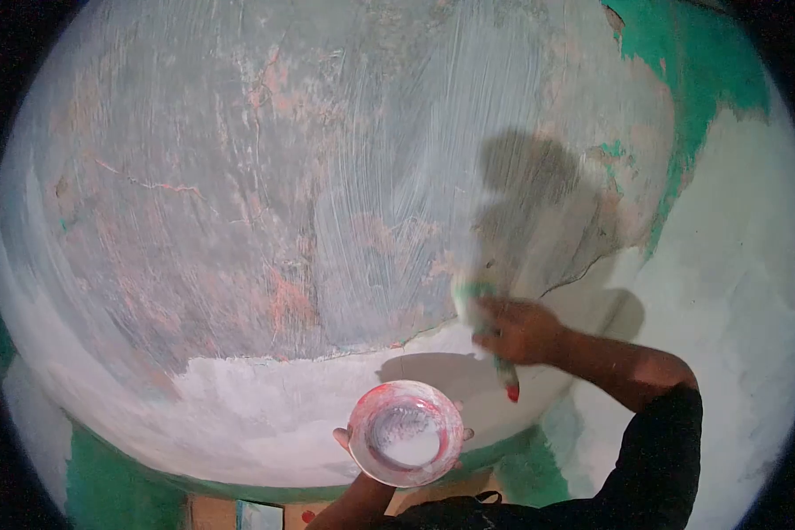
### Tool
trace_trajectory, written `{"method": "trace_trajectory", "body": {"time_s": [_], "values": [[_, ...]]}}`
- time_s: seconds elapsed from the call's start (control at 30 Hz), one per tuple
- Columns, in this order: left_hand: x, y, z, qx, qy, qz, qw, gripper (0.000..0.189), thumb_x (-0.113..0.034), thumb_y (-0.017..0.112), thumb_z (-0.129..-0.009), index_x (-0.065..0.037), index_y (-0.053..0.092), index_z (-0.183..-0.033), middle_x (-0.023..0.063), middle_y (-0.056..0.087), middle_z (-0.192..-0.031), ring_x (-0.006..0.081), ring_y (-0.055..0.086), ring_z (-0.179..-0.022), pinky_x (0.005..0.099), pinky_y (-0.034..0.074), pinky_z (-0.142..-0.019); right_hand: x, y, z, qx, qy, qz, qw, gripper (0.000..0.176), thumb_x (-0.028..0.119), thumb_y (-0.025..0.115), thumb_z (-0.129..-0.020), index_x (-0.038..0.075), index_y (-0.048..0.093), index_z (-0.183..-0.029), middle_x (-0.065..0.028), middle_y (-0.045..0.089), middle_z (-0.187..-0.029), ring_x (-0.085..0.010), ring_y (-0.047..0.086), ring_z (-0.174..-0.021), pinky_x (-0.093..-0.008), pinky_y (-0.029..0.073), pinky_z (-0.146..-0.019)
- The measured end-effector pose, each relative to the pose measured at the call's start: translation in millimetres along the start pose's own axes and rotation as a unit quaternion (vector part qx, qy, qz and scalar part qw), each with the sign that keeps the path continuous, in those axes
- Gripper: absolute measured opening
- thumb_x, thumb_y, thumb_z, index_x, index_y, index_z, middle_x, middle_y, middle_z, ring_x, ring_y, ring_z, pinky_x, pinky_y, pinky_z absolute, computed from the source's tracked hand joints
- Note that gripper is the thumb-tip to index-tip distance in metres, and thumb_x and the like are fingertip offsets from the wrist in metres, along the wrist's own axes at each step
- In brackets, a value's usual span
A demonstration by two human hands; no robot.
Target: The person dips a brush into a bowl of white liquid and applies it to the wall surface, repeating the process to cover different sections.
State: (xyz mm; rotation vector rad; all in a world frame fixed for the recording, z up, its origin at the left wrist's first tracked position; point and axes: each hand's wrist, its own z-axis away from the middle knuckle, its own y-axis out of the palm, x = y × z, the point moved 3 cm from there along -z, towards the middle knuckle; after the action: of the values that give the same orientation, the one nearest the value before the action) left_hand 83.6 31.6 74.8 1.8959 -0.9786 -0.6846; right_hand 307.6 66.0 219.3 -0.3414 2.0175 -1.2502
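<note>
My right hand (pixel 523 332) is closed around a paintbrush (pixel 504 371) with a red-tipped handle pointing down. Its bristle end is raised against or just in front of the wall and smeared by motion; whether it touches cannot be told. Lower down, my left hand (pixel 342 437) supports a bowl (pixel 405 390) from beneath, with fingertips showing at both sides of the rim. White paint (pixel 415 444) lies inside the bowl, and pinkish-red smears mark its inner wall. Most of the left palm is hidden under the bowl.
The wall (pixel 238 221) has a rough grey upper area with pinkish patches, and a smooth white band (pixel 265 397) below a ragged edge. Green paint (pixel 715 66) shows at upper right. Near the bottom are a brown board (pixel 212 512) and a pale rectangular item (pixel 261 516).
</note>
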Motion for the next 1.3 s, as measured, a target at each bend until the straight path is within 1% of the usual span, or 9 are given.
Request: {"method": "trace_trajectory", "body": {"time_s": [0.17,0.43,0.57,0.67,0.77,0.93,1.1,1.17,1.3], "values": [[-2.7,-1.3,2.7,0.018,-0.012,-0.025,0.999,0.144,-0.091,0.057,-0.038,-0.006,0.011,-0.144,0.0273,0.018,-0.145,0.0527,0.03,-0.126,0.0706,0.035,-0.092,-40.0,-39.7,-9.1,0.196,-0.029,-0.094,0.976,0.031,0.019,0.059,-0.08,0.025,0.059,-0.111,-0.0076,0.056,-0.126,-0.0263,0.061,-0.102,-0.0412,0.051,-0.08],[0.0,2.3,-0.5,0.038,-0.048,-0.032,0.998,0.142,-0.092,0.055,-0.04,-0.005,0.012,-0.144,0.0264,0.02,-0.144,0.0503,0.03,-0.127,0.0664,0.039,-0.091,-216.9,-256.1,-51.7,-0.45,0.108,0.061,0.884,0.009,0.011,0.06,-0.085,0.008,0.063,-0.093,-0.0044,0.064,-0.086,-0.0123,0.06,-0.085,-0.029,0.049,-0.074],[-1.0,-5.5,0.6,0.069,-0.061,-0.025,0.995,0.142,-0.092,0.057,-0.04,-0.005,0.013,-0.144,0.0261,0.021,-0.144,0.0502,0.029,-0.127,0.0665,0.038,-0.092,-186.9,-183.1,-44.0,-0.189,0.361,0.168,0.898,0.023,0.025,0.055,-0.087,0.009,0.065,-0.101,-0.0123,0.067,-0.094,-0.0261,0.064,-0.09,-0.0367,0.048,-0.083],[-0.1,-5.5,0.6,0.044,-0.038,-0.022,0.998,0.142,-0.091,0.058,-0.04,-0.005,0.013,-0.144,0.0264,0.022,-0.143,0.0507,0.03,-0.127,0.0672,0.038,-0.092,-117.3,-58.6,0.0,-0.072,0.246,0.162,0.953,0.026,0.022,0.068,-0.073,0.021,0.068,-0.099,-0.0127,0.048,-0.136,-0.0273,0.05,-0.121,-0.0398,0.045,-0.094],[1.0,7.7,-0.7,-0.018,-0.011,-0.021,1.0,0.146,-0.096,0.05,-0.035,0.0,0.019,-0.141,0.0298,0.029,-0.138,0.0503,0.04,-0.118,0.0642,0.042,-0.087,-51.5,-18.6,27.2,0.007,0.014,0.091,0.996,0.028,0.023,0.071,-0.066,0.022,0.067,-0.093,-0.005,0.046,-0.138,-0.0279,0.051,-0.12,-0.0384,0.047,-0.091],[2.9,16.5,-9.4,-0.011,-0.023,0.016,1.0,0.148,-0.098,0.047,-0.033,0.001,0.023,-0.14,0.0314,0.033,-0.135,0.0518,0.044,-0.114,0.0628,0.044,-0.085,-106.2,-66.0,12.5,0.215,0.089,-0.13,0.964,0.03,0.025,0.07,-0.069,0.022,0.065,-0.099,-0.0058,0.054,-0.126,-0.025,0.056,-0.11,-0.0356,0.048,-0.085],[7.5,9.8,-9.2,0.035,-0.067,0.06,0.995,0.146,-0.093,0.054,-0.038,-0.001,0.013,-0.142,0.0282,0.021,-0.143,0.051,0.032,-0.125,0.0671,0.04,-0.089,-188.0,-241.3,-72.6,-0.141,0.322,0.076,0.933,0.026,0.028,0.053,-0.086,0.009,0.059,-0.102,-0.0086,0.063,-0.098,-0.0194,0.06,-0.086,-0.0347,0.047,-0.078],[8.9,0.4,-8.5,0.075,-0.096,0.047,0.991,0.145,-0.094,0.053,-0.038,-0.002,0.014,-0.143,0.0276,0.022,-0.143,0.0505,0.032,-0.126,0.0658,0.04,-0.091,-224.6,-287.7,-99.1,-0.372,0.251,0.014,0.894,0.01,0.011,0.057,-0.085,0.004,0.061,-0.091,-0.0067,0.062,-0.085,-0.0192,0.059,-0.072,-0.0323,0.047,-0.063],[11.7,9.4,-7.4,0.059,-0.082,0.077,0.992,0.145,-0.096,0.049,-0.037,-0.002,0.016,-0.143,0.0276,0.025,-0.142,0.0501,0.033,-0.125,0.0627,0.039,-0.094,-218.9,-251.2,-99.4,-0.266,0.225,0.394,0.851,0.033,0.024,0.067,-0.076,0.011,0.063,-0.106,-0.0125,0.067,-0.097,-0.0336,0.065,-0.081,-0.0365,0.053,-0.072]]}}
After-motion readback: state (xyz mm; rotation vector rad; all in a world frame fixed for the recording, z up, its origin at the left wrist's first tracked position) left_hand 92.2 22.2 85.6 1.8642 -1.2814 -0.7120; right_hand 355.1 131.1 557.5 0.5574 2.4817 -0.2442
